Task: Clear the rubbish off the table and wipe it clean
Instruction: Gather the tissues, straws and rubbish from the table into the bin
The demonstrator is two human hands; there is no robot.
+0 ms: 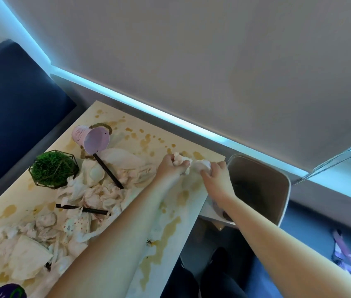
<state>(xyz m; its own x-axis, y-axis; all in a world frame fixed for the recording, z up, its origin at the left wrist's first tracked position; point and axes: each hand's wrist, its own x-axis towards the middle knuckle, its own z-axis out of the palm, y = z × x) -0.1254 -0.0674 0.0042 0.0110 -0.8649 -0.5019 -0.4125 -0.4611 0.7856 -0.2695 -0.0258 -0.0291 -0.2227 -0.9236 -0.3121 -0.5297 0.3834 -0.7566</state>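
A cream table (146, 145) is stained with brown spills and strewn with several crumpled white tissues (88, 190) and two black straws (108, 171). My left hand (170, 166) grips a wad of white tissue (180, 160) near the table's far right corner. My right hand (215, 175) grips another crumpled white tissue (201, 165) right beside it, at the table's right edge. A beige rubbish bin (277, 186) stands just off that edge, under my right forearm.
A pink metal bucket (90, 137) lies tipped over at the back of the table. A green grass ball in a black wire frame (53, 168) sits to its left. A dark blue sofa (13, 117) borders the table on the left. A window blind hangs behind.
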